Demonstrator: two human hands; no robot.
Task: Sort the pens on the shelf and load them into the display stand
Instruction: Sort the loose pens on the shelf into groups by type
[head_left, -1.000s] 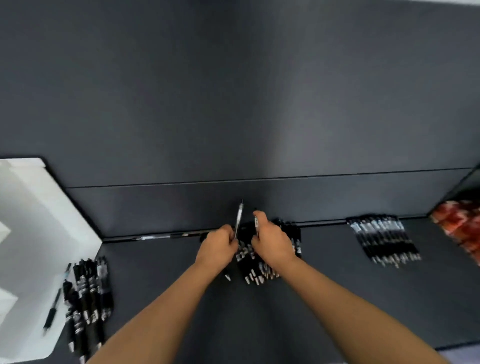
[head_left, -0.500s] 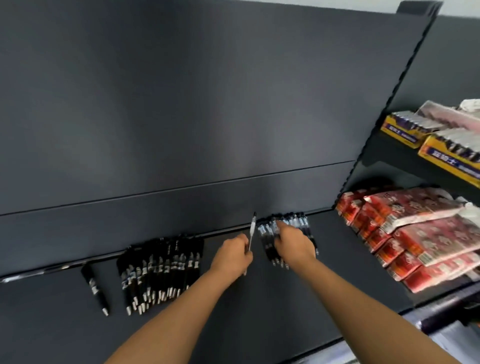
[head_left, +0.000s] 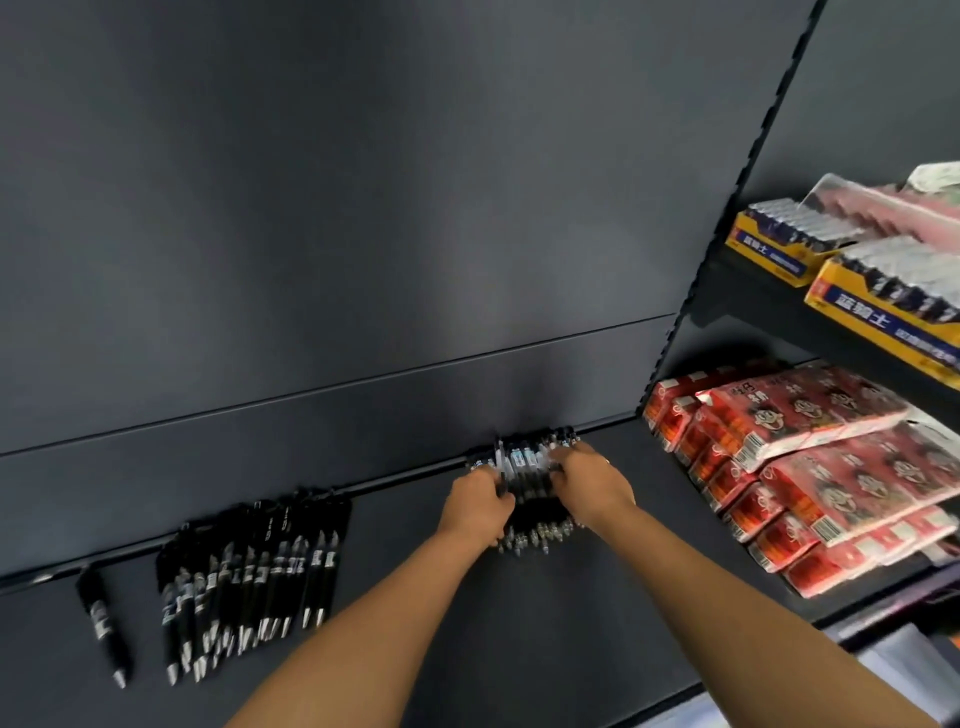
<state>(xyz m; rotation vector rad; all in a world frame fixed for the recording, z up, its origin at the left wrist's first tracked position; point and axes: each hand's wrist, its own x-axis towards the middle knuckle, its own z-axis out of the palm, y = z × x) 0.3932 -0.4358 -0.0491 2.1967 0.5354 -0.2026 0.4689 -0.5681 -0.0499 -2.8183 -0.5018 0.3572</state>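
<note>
Left hand (head_left: 475, 506), right hand (head_left: 592, 483) clasp pens (head_left: 530, 491), tips pointing frontward.

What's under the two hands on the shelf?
Black pens bunched on the shelf; left hand and right hand cover the bunch's sides, so the count is hidden.

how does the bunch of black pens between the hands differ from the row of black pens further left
The bunch of black pens is gripped from both sides by the left hand and right hand; the row of black pens lies untouched. The bunch is packed tight; the row is looser and fanned. Both lie on the dark shelf, tips toward the camera.
</note>
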